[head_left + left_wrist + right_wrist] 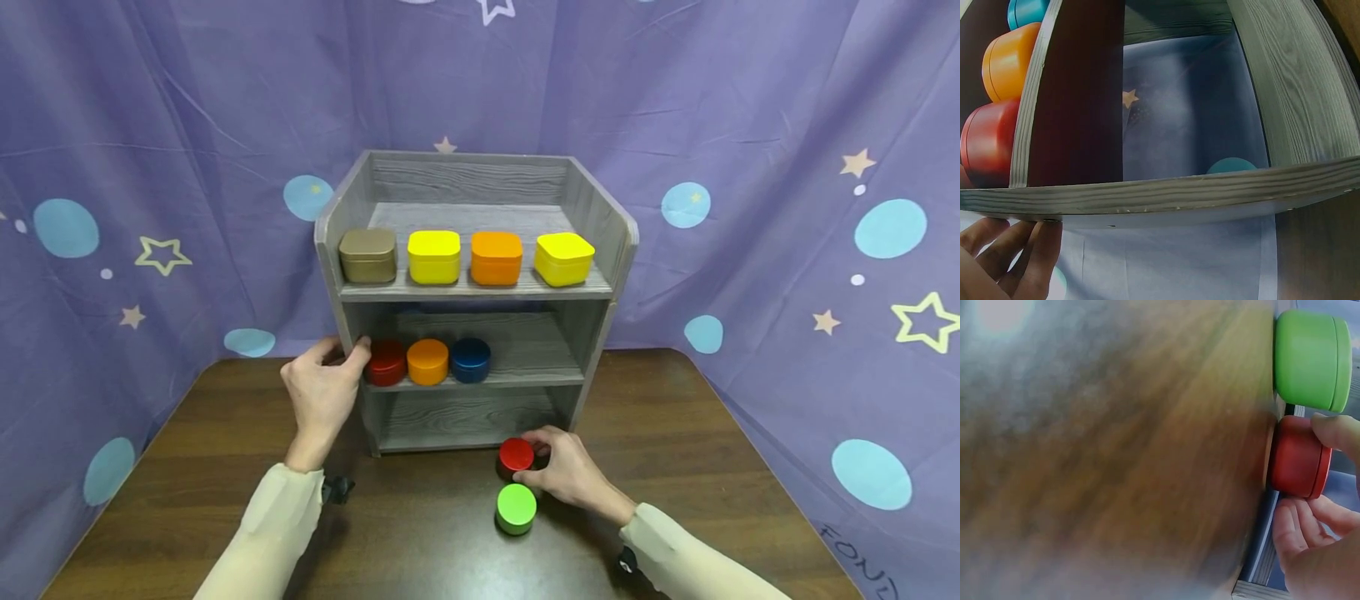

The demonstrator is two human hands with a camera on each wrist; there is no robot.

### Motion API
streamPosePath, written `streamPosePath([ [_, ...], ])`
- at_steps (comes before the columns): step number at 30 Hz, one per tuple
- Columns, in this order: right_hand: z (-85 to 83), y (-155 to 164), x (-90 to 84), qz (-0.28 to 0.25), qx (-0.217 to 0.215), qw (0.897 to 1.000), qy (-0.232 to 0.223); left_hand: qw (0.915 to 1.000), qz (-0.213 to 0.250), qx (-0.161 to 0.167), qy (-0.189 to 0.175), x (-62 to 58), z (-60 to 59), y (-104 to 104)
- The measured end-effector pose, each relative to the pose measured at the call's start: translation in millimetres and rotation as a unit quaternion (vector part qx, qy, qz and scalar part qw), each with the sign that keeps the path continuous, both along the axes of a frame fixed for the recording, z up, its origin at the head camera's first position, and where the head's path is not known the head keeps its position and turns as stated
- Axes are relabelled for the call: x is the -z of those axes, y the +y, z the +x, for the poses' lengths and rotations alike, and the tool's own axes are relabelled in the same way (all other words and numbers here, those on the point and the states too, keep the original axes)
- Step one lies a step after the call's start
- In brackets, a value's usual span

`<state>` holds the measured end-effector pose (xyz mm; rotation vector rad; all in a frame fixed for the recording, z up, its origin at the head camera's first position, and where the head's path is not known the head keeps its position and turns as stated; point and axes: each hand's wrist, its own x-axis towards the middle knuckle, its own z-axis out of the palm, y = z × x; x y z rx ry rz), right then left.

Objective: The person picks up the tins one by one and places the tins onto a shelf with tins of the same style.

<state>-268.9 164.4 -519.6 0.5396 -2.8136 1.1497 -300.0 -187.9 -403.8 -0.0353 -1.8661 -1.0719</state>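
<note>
At the left side of a grey wooden shelf unit [480,304], my left hand [322,387] grips the side panel [1166,194], thumb on its front edge and fingers against the outer face. My right hand [566,468] holds a red round tin [516,457] between thumb and fingers. That tin stands on the table before the bottom shelf. Just nearer to me is a green round tin [516,508], also seen in the right wrist view. On the middle shelf, a dark red round tin [386,363] sits beside my left thumb, followed by an orange one [428,362] and a blue one [470,360].
Along the top shelf stand a bronze square tin [368,256], a yellow one [434,257], an orange one [497,257] and another yellow one [564,258]. Under the unit is a brown wooden table [675,450]. A purple patterned curtain [765,167] hangs behind.
</note>
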Motion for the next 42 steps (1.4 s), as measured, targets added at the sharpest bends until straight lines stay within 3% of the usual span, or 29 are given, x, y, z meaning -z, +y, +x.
streamPosePath([
  [9,3.2,1,1.3,-0.018,0.013,0.999,-0.028,0.9999,0.0,0.002,-0.015,1.8,1.1,2],
  [15,5.9,1,-5.5,-0.024,0.008,0.999,-0.022,0.9999,0.002,0.002,-0.015,1.6,1.4,2],
  [23,8.8,1,-32.6,-0.038,0.0,0.999,0.015,1.0,0.0,-0.002,0.002,-0.7,0.4,1],
  [42,14.2,1,-98.9,-0.055,-0.021,0.994,0.087,1.0,-0.002,-0.005,-0.004,0.7,0.0,0],
])
